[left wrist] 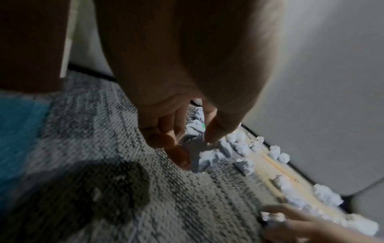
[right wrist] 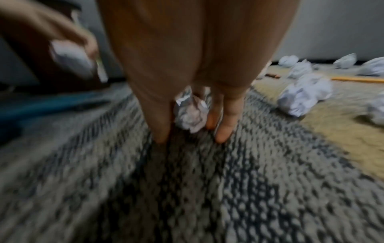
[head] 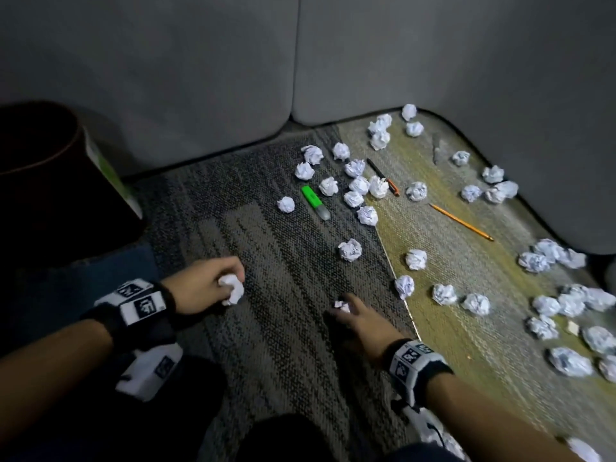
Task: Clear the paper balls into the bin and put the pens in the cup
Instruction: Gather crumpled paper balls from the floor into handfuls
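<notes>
My left hand [head: 230,283] is just above the grey carpet and grips a crumpled white paper ball [head: 232,291]; its curled fingers [left wrist: 176,152] wrap that ball in the left wrist view. My right hand [head: 345,303] reaches down to the carpet, thumb and fingers [right wrist: 223,131] pinching another paper ball [right wrist: 191,115]. Several more paper balls [head: 350,250] lie scattered ahead and to the right. A green highlighter [head: 315,201], a black and orange pen [head: 383,176], a yellow pencil [head: 461,222] and a grey pen [head: 436,150] lie among them. The dark bin [head: 50,181] stands at the far left.
Grey padded panels [head: 200,78] wall off the back and right of the floor. A white and green object [head: 106,168] sits behind the bin. A blue carpet patch [head: 83,278] lies by the bin, and a yellow-green carpet section [head: 466,328] is on the right.
</notes>
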Motion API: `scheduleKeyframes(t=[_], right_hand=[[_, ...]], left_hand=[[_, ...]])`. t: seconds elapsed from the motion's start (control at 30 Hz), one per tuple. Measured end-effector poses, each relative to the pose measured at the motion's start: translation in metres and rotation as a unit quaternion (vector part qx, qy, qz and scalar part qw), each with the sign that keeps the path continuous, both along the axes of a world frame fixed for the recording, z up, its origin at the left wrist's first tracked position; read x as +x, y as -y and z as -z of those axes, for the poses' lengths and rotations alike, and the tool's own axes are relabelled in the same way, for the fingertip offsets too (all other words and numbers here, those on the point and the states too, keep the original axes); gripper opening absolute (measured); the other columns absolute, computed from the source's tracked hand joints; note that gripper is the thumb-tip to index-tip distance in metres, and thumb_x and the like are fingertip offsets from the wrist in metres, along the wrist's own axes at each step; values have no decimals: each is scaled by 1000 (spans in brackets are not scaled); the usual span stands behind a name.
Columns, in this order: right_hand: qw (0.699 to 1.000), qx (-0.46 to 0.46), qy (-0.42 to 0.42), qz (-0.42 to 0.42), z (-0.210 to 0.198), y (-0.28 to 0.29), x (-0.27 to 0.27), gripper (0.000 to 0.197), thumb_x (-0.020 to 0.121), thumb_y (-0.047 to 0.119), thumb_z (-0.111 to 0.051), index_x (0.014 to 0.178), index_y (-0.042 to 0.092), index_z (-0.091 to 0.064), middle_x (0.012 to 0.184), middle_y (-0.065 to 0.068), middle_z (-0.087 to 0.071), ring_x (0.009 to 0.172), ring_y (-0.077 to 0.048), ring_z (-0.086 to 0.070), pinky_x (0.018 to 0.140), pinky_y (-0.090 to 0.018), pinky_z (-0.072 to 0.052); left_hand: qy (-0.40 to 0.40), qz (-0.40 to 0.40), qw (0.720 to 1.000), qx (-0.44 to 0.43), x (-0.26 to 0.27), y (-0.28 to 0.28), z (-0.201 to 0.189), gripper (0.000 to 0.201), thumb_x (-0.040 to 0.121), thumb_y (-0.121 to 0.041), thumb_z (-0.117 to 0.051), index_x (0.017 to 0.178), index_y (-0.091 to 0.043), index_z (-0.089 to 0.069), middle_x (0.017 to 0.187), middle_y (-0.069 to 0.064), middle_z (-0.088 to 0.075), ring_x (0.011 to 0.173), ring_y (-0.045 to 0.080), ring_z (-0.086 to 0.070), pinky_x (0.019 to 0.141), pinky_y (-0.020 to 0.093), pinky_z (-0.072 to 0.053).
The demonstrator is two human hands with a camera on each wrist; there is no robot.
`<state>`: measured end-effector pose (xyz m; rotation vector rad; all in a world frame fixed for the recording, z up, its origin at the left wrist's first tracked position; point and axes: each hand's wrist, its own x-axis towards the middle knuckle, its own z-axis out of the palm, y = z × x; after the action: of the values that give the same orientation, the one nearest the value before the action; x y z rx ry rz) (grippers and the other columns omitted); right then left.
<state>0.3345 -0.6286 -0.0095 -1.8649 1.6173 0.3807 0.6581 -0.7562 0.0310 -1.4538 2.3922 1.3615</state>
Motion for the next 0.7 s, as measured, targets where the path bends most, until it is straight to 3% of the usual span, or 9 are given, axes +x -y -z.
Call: scheduleKeyframes(t=[0.07,0.1,0.17,0.27,0.33,0.4,0.47,0.57,0.7], right_hand=[[1000,-2,-15,1,8,6,8,41,96,27,-47,137,22,-43,141,-17,-32,120,-38,-43,96,-45,-44],[1000,-8,9,27,7,6,7,34,96,25,-43,128,16,-49,128,-17,-41,109,-37,-49,91,-44,-46],[989,-41,95,102,-4,-1,-7,26,89,25,-42,105,13,-58,102,-12,-49,86,-30,-54,80,-39,-47],[958,-108,140,226,-36,-36,-48,14,82,30,-44,79,20,-54,77,-1,-54,68,-15,-48,64,-31,-38],[955,-86,113,260,-55,-74,-74,12,82,27,-51,80,20,-59,78,0,-57,70,-16,-51,66,-31,-40],[969,-38,42,239,-59,-118,-96,18,83,31,-60,98,22,-65,93,0,-57,81,-17,-54,75,-31,-45],[980,-1,-7,199,-51,-156,-109,42,79,48,-60,115,27,-58,108,-2,-51,87,-22,-59,80,-35,-52],[987,46,-32,153,-21,-190,-110,54,78,49,-64,126,30,-49,122,-7,-43,91,-32,-63,80,-40,-55],[991,45,-4,124,4,-205,-110,56,84,49,-61,132,26,-45,125,-6,-46,98,-31,-63,82,-42,-54]], left_hand=[[-88,-52,988,114,2,-15,-1,7,86,-11,-49,90,-10,-54,72,8,-58,64,18,-49,66,26,-44],[-164,-106,962,191,2,-22,0,6,85,-7,-49,85,-1,-49,64,13,-50,58,22,-43,60,27,-43],[-245,-223,893,305,1,-31,5,12,87,-5,-43,76,-1,-44,52,11,-35,49,19,-33,46,24,-37],[-183,-184,899,353,-5,-36,14,45,95,-28,-45,56,-7,-38,44,8,-31,41,18,-30,44,24,-31],[-44,-63,965,252,-16,-30,13,47,93,-39,-52,62,-7,-37,44,13,-38,44,20,-37,53,31,-33],[51,18,989,138,-40,-19,12,36,90,-38,-56,74,-9,-41,49,7,-56,48,21,-53,58,36,-41],[97,89,990,47,-77,-9,9,24,89,-31,-59,76,-16,-45,57,4,-64,59,23,-64,64,39,-48],[147,191,969,-53,-137,-3,-1,20,86,-20,-63,75,-29,-49,78,-4,-65,77,23,-62,77,39,-50],[178,304,934,-61,-212,-20,-18,24,87,-19,-59,96,-38,-50,95,-11,-65,84,11,-61,76,28,-46]])
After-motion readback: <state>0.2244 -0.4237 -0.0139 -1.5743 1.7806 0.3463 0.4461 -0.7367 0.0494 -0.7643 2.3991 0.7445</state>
